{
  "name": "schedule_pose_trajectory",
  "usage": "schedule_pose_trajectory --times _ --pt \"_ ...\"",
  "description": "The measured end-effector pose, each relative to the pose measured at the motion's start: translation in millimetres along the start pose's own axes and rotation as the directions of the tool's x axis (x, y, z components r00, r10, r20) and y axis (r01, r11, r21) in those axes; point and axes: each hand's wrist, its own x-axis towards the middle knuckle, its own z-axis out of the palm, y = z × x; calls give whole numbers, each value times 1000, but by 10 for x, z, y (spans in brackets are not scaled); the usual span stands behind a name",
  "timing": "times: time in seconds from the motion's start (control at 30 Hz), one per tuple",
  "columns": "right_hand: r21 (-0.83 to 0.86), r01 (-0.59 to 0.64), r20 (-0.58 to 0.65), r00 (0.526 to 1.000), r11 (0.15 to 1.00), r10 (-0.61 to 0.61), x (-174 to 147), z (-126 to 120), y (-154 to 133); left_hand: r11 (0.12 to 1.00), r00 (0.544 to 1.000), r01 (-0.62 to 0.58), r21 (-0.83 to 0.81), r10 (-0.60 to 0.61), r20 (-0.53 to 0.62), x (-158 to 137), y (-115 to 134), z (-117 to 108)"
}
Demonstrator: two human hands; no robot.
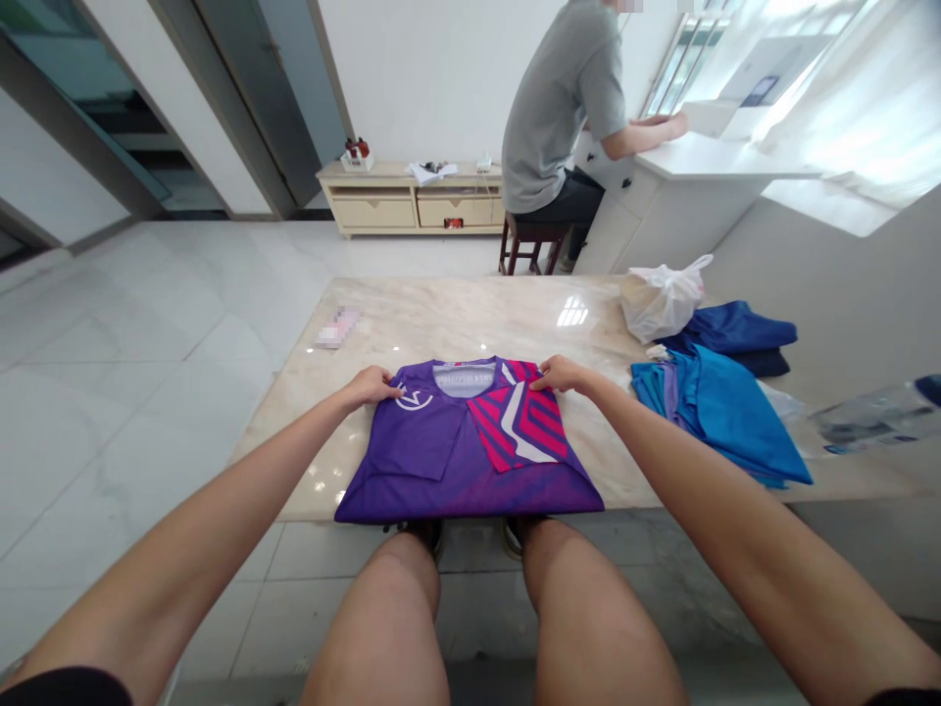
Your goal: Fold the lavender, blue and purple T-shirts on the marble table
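A purple jersey (412, 500) lies on the pale marble table in front of me, its collar facing away. Both sleeves are folded inward over the body. The right sleeve has pink and white stripes, and a white round logo shows near the left shoulder. My left hand (373, 385) pinches the jersey at its left shoulder, thumb on top. At the opposite shoulder, my right hand (563, 375) has its fingers closed on the striped fabric. The undersides of both grips are hidden by the cloth.
Blue folded garments (720, 402), a white plastic bag (666, 299) and a clear bottle (874, 417) occupy the right side of the table (456, 304). A pink paper (338, 328) lies at left. Beyond, a person (563, 108) sits on a stool by a white counter.
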Motion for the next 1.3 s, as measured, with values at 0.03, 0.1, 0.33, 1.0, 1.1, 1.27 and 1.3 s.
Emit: schedule_pose_trajectory --times 0.03,0.1,0.33,1.0,1.1,1.27,1.3 --pt "-13 10 -13 1000 1000 -10 -24 -16 -17 998 1000 3 -61 -2 16 -32 35 -24" --pt "-24 20 -23 1000 1000 -21 -57 -60 -47 979 995 59 -193 -42 94 -72 106 -93" --pt "8 22 89 996 1000 -23 0 -228 -88 954 935 252 -164 -196 297 12 267 -309" --pt "-322 197 -106 964 926 -242 -359 -367 -308 978 989 -122 -167 135 67 -350 275 -505" --pt "-394 190 -239 924 899 -299 -498 -432 -370 981 986 -163 -108 158 -58 -418 324 -633" --pt "-367 108 -426 863 924 -270 -533 -614 -524 984 946 -174 36 177 -272 -294 476 -852" --pt "-345 89 -457 854 934 -250 -502 -645 -565 984 932 -167 63 178 -316 -239 516 -880"
